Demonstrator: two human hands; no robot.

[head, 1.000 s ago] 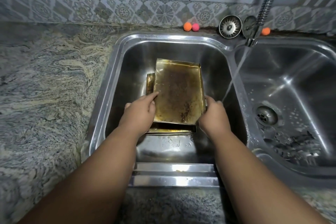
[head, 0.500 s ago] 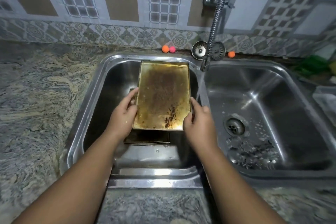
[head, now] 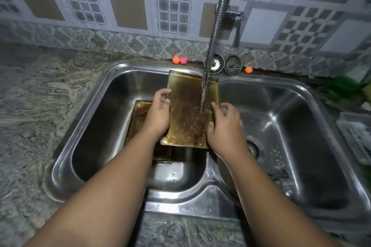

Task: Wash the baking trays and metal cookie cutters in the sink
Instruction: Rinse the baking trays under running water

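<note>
A stained, brownish baking tray (head: 187,110) is held tilted over the divider between the two sink basins. My left hand (head: 158,113) grips its left edge and my right hand (head: 224,126) grips its right edge. Water from the faucet (head: 206,74) runs onto the tray and splashes on its surface. A second dirty tray (head: 138,118) lies in the left basin (head: 96,126), partly hidden under my left hand and the held tray. Dark metal pieces, probably cookie cutters (head: 281,176), lie wet on the floor of the right basin (head: 301,126).
Two metal sink strainers (head: 232,65) lean at the back rim. Small orange and pink balls (head: 179,60) and another orange ball (head: 248,69) sit by the wall. A clear plastic container (head: 357,136) and something green (head: 341,88) are on the right counter. Granite counter (head: 30,116) spreads left.
Both hands lifted the top tray off the other tray and moved it rightward under the running water. The lower tray stayed in the left basin.
</note>
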